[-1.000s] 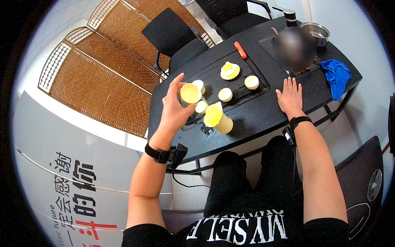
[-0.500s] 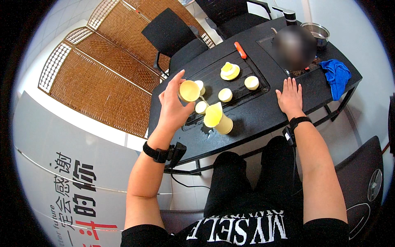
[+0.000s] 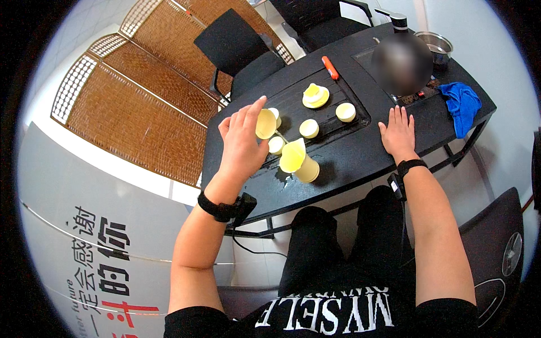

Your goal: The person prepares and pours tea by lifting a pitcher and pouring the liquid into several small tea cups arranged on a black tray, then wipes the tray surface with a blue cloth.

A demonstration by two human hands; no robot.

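Currently, my left grip (image 3: 241,142) holds a tilted yellow bowl (image 3: 265,125) above the black worktop (image 3: 345,153), left of a yellow pitcher (image 3: 303,167); my right grip (image 3: 399,134) lies flat and outstretched on that worktop, near the blue cloth (image 3: 462,108).

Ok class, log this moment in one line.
left hand: holding yellow cup; right hand: flat on black table; yellow pitcher: on table

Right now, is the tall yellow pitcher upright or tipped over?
Upright: the pitcher stands on the table, its open mouth facing up.
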